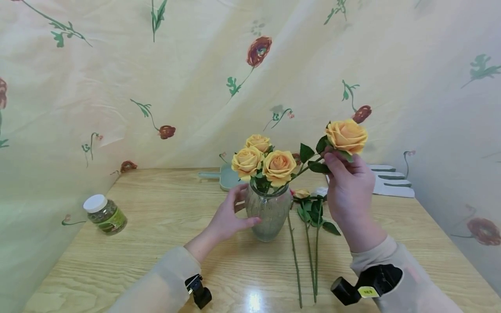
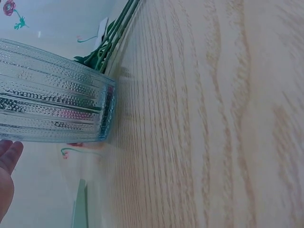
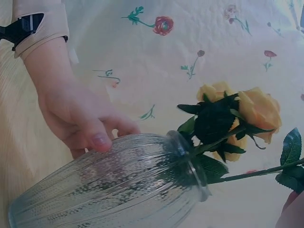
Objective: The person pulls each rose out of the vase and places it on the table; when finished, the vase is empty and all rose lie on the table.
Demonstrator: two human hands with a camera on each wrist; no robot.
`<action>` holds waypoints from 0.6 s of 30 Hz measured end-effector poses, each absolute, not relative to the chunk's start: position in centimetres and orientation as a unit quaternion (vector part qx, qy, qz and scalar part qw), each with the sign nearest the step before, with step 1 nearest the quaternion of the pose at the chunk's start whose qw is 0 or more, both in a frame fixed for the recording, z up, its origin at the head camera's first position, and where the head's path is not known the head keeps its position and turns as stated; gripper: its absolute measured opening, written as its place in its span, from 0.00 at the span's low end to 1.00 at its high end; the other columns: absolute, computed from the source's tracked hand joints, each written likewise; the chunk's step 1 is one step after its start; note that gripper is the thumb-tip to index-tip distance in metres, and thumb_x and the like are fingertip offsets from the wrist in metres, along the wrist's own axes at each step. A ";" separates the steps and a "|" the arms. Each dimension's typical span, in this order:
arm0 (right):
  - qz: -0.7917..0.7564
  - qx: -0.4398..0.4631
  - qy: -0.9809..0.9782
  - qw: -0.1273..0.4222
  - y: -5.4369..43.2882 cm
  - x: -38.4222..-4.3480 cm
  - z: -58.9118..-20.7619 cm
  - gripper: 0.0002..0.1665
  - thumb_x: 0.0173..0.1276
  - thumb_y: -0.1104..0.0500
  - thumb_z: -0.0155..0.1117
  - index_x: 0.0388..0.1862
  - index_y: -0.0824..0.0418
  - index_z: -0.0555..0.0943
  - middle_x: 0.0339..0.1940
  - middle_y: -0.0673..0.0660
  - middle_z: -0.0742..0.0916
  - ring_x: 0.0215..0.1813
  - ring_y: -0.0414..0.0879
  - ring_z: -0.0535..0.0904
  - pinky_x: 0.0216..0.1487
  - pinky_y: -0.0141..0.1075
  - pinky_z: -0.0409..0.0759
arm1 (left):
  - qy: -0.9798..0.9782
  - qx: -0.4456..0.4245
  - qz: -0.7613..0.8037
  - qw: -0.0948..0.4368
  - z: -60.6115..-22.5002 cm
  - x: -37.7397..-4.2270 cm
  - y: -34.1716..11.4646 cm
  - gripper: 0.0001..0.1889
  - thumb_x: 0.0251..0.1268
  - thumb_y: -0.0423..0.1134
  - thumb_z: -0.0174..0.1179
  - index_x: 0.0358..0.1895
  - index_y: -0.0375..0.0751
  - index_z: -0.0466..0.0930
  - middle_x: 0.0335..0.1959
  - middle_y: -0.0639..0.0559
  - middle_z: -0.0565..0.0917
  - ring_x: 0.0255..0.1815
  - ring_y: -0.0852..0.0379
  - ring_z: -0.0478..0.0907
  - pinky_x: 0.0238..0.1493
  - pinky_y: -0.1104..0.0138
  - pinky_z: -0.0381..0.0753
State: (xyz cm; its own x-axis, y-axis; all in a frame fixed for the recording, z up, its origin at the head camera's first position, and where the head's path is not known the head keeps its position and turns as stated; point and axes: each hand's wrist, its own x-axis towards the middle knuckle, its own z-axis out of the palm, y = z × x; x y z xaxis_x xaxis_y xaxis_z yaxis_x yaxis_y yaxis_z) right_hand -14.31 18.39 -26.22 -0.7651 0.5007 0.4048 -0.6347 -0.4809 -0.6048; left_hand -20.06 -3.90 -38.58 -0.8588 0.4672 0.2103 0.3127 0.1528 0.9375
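One yellow rose (image 1: pixel 346 136) is in the right hand (image 1: pixel 354 187), pinched between thumb and fingers just under the bloom; its stem (image 1: pixel 303 171) slants down leftward to the mouth of the vase (image 1: pixel 268 219), though how deep it sits I cannot tell. The left hand (image 1: pixel 231 219) is spread wide, thumb on the vase's front and fingers round its left side. The rose should be light, its stem springy and its petals soft and easily crushed, so just under the bloom is a fair place to hold. The vase looks like glass: probably heavier, fragile, a little slippery despite its ribs, and best steadied round the body. The rose has full, layered petals and dark green leaves (image 1: pixel 306 153); the vase is clear, ribbed and dimpled, upright on the tabletop (image 1: pixel 164 226), with three more roses (image 1: pixel 279 167) crowding its mouth
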 end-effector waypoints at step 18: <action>0.903 0.090 -0.247 0.340 20.4 -13.3 -25.2 0.06 0.56 0.82 0.59 0.28 0.75 0.79 0.31 0.64 0.83 0.28 0.50 0.77 0.30 0.35 0.78 | 0.759 0.263 0.592 0.061 -38.3 -19.7 -3.9 0.46 0.48 0.41 0.72 0.69 0.45 0.53 0.59 0.46 0.68 0.62 0.50 0.65 0.62 0.56 0.68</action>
State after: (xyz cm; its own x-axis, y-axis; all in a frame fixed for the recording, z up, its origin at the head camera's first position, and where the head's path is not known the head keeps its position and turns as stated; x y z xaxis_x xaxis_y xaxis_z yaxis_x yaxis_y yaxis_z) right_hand -13.25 20.35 -25.20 -0.7521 0.5703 0.3303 -0.6590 -0.6459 -0.3855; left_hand -19.74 -3.85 -38.33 -0.8546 0.4711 0.2183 0.3263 0.1602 0.9316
